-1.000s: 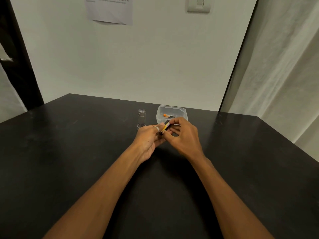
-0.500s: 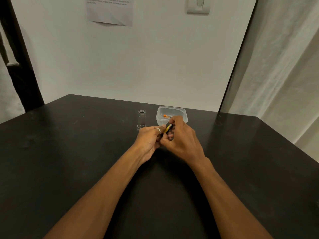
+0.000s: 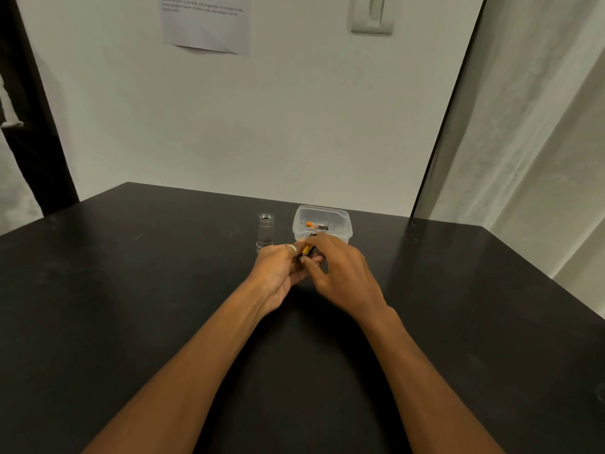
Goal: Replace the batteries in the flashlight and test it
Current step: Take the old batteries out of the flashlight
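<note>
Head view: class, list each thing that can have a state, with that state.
Battery, tilted, pinched between both hands.
Left hand, fingers curled on the battery.
Right hand, pinching the battery.
Metal tube, upright, top open.
Plastic tub, uncovered, holds an orange-tipped battery.

the battery [image 3: 307,250] is yellow and black, the flashlight tube [image 3: 265,230] silver, the table [image 3: 131,290] black.
</note>
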The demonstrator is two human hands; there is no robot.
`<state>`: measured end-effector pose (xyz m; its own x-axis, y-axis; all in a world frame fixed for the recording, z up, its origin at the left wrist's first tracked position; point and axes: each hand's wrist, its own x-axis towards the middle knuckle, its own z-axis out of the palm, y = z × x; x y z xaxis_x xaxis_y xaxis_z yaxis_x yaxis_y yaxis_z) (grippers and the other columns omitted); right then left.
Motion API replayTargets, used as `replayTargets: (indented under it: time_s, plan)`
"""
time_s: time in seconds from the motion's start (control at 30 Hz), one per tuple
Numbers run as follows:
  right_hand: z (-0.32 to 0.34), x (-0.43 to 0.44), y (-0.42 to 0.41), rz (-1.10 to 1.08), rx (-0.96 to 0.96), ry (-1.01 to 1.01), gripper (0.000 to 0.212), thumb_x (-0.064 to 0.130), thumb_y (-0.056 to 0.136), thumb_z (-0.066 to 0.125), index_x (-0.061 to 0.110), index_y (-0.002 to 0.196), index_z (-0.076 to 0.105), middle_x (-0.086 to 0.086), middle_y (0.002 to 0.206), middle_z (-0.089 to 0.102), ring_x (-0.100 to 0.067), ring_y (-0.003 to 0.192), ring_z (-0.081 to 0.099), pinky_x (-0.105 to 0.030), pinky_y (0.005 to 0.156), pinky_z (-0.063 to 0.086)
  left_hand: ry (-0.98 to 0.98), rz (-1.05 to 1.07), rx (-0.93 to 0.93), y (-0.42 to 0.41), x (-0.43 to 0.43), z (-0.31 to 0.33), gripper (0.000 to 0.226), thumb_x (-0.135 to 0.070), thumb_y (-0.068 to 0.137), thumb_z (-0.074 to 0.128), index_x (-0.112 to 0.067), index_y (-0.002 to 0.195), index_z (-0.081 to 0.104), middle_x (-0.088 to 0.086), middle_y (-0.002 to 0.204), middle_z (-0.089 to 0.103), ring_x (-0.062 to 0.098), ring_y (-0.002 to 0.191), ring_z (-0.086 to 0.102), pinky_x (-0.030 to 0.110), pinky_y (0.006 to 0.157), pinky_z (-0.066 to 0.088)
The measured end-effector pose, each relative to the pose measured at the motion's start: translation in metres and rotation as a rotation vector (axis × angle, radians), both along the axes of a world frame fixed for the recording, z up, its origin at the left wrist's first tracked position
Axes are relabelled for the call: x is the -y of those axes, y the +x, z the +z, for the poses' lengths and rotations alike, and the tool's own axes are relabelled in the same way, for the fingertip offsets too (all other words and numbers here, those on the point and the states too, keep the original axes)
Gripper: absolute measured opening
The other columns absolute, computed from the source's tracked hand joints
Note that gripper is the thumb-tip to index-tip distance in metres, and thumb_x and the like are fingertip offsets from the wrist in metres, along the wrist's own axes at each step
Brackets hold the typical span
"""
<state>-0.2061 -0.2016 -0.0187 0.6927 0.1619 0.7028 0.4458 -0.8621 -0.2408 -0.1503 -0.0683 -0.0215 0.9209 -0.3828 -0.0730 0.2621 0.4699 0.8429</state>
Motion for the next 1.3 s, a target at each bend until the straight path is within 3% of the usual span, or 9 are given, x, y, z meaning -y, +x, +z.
replayTargets:
  time_s: [0.2, 0.3, 0.5, 0.63, 0.73, 0.8, 0.93, 1.17, 1.3]
  plan:
    - [0.001, 0.001, 0.005, -0.022, 0.022, 0.167, 0.013, 0.021, 0.101, 0.062, 0.018, 0.111, 0.07, 0.005, 0.101, 0.075, -0.01, 0.087, 0.07, -0.031, 0.074, 0.059, 0.015, 0.008, -0.01, -0.003, 0.0, 0.002, 0.016, -0.008, 0.098, 0.062, -0.002, 0.097, 0.076, 0.013, 0.088, 0.077, 0.015, 0.072, 0.075, 0.025, 0.062, 0.06]
    - [0.006, 0.002, 0.01, -0.076, 0.048, 0.43, 0.012, 0.02, 0.102, 0.061, 0.017, 0.106, 0.072, 0.008, 0.093, 0.074, -0.004, 0.085, 0.069, -0.02, 0.071, 0.056, -0.005, -0.009, -0.01, -0.005, 0.001, 0.004, 0.021, -0.012, 0.101, 0.061, 0.005, 0.109, 0.07, 0.02, 0.097, 0.076, 0.021, 0.081, 0.077, 0.026, 0.066, 0.061]
    - [0.011, 0.026, 0.01, -0.232, 0.008, 0.884, 0.009, 0.025, 0.102, 0.061, 0.02, 0.101, 0.069, -0.002, 0.085, 0.074, -0.014, 0.078, 0.074, -0.026, 0.064, 0.062, -0.023, -0.008, -0.053, -0.005, -0.001, 0.005, 0.021, -0.012, 0.103, 0.058, 0.006, 0.11, 0.064, 0.02, 0.093, 0.078, 0.027, 0.09, 0.078, 0.029, 0.068, 0.063]
    - [0.001, 0.048, 0.008, -0.452, -0.128, 0.721, 0.013, 0.02, 0.099, 0.064, 0.014, 0.108, 0.071, 0.001, 0.091, 0.073, -0.015, 0.084, 0.071, -0.029, 0.078, 0.058, -0.004, -0.01, -0.058, -0.004, 0.0, 0.006, 0.021, -0.012, 0.103, 0.058, 0.006, 0.112, 0.064, 0.019, 0.091, 0.078, 0.026, 0.089, 0.078, 0.029, 0.067, 0.063]
    - [-0.002, 0.054, 0.006, -0.561, -0.276, 0.504, 0.009, 0.019, 0.095, 0.067, 0.014, 0.094, 0.074, -0.001, 0.085, 0.071, -0.019, 0.086, 0.065, -0.025, 0.075, 0.044, 0.001, -0.009, -0.06, -0.005, 0.0, 0.007, 0.024, -0.013, 0.103, 0.057, 0.007, 0.115, 0.063, 0.02, 0.092, 0.078, 0.025, 0.089, 0.078, 0.028, 0.066, 0.062]
    - [-0.003, 0.055, 0.005, -0.616, -0.366, 0.434, 0.013, 0.02, 0.093, 0.067, 0.012, 0.09, 0.077, -0.004, 0.085, 0.073, -0.022, 0.083, 0.066, -0.028, 0.072, 0.047, 0.001, -0.004, -0.058, -0.005, 0.001, 0.007, 0.026, -0.014, 0.103, 0.057, 0.008, 0.117, 0.063, 0.021, 0.096, 0.077, 0.025, 0.088, 0.078, 0.028, 0.066, 0.062]
    - [-0.001, 0.054, 0.003, -0.642, -0.478, 0.378, 0.02, 0.02, 0.093, 0.065, 0.004, 0.092, 0.078, -0.012, 0.085, 0.076, -0.026, 0.074, 0.072, -0.041, 0.072, 0.063, 0.007, -0.001, -0.054, -0.007, 0.001, 0.007, 0.027, -0.016, 0.104, 0.056, 0.007, 0.118, 0.062, 0.022, 0.096, 0.077, 0.025, 0.087, 0.078, 0.029, 0.066, 0.063]
    - [-0.002, 0.052, 0.005, -0.626, -0.484, 0.331, 0.025, 0.026, 0.093, 0.068, 0.004, 0.086, 0.078, -0.012, 0.082, 0.075, -0.022, 0.075, 0.069, -0.039, 0.071, 0.062, 0.015, 0.004, -0.05, -0.007, 0.002, 0.008, 0.022, -0.016, 0.106, 0.052, 0.003, 0.112, 0.062, 0.018, 0.085, 0.079, 0.025, 0.083, 0.079, 0.03, 0.066, 0.064]
    - [-0.004, 0.05, 0.006, -0.609, -0.456, 0.358, 0.032, 0.028, 0.097, 0.065, 0.009, 0.074, 0.075, -0.004, 0.074, 0.072, -0.012, 0.065, 0.063, -0.026, 0.058, 0.048, 0.015, -0.002, -0.053, -0.007, 0.002, 0.008, 0.024, -0.018, 0.107, 0.05, 0.003, 0.109, 0.062, 0.018, 0.085, 0.079, 0.025, 0.083, 0.079, 0.031, 0.066, 0.064]
